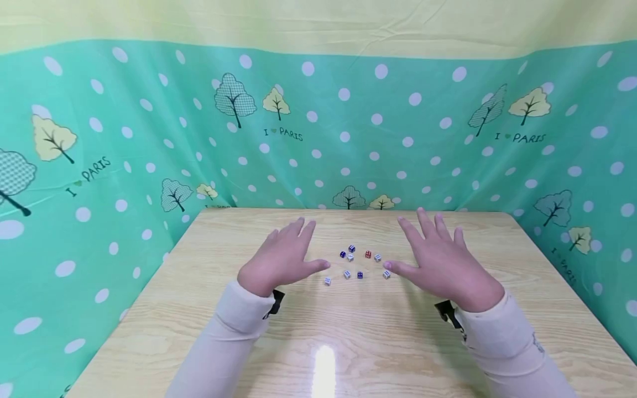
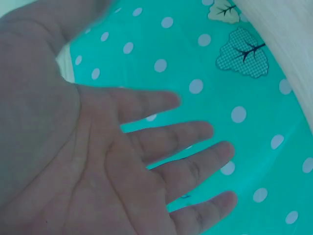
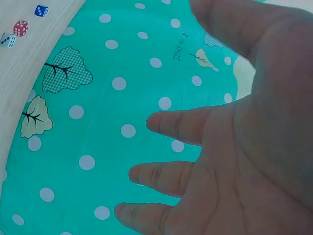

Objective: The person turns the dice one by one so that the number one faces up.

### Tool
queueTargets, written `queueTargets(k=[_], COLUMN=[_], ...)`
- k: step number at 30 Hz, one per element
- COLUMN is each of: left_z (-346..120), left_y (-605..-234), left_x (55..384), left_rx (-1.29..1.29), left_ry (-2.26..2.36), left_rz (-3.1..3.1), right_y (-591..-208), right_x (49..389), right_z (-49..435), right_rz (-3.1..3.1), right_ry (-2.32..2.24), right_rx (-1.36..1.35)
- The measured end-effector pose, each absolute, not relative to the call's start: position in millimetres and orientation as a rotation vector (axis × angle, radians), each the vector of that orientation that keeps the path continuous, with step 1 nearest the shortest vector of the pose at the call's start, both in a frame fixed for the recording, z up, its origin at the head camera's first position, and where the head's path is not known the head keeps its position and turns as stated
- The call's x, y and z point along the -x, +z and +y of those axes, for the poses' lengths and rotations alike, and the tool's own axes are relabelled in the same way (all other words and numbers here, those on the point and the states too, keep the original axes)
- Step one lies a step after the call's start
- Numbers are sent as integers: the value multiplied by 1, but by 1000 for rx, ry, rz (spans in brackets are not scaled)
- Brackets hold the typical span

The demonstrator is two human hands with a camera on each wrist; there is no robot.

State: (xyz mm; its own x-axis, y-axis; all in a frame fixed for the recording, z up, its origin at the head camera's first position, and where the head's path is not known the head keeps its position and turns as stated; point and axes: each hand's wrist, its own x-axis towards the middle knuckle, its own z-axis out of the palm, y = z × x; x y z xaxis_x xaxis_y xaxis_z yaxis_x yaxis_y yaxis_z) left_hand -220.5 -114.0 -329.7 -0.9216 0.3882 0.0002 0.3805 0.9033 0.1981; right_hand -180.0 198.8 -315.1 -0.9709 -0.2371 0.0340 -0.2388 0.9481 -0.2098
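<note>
Several small dice lie scattered near the middle of the table. Among them are a red die (image 1: 368,254), a dark blue die (image 1: 360,275) and a white die (image 1: 346,274). My left hand (image 1: 283,257) is left of the dice, fingers spread, and its bare palm fills much of the left wrist view. Nearest its thumb lies another white die (image 1: 327,281). On the other side, my right hand (image 1: 443,262) hovers with fingers extended, its thumb tip close to a white die (image 1: 386,274). The right wrist view shows a red die (image 3: 21,28) at the upper left. Both hands hold nothing.
The light wood table (image 1: 318,320) has a bright glare spot near its front. A green curtain (image 1: 278,160) with white dots and trees hangs behind the table and along both sides. A dark strap piece (image 1: 276,303) shows at the left wrist.
</note>
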Motion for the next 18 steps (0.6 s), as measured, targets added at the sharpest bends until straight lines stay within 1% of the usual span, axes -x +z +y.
queueTargets(k=[5, 18], left_z=[-111, -103], left_y=[-341, -378], left_x=[227, 240], left_rx=[-675, -867], left_ry=[264, 172], left_rz=[3021, 3021], right_y=[-320, -352], right_x=[183, 202], right_z=[198, 202], right_rz=[-3068, -2954], right_ry=[366, 311], right_rx=[-412, -554])
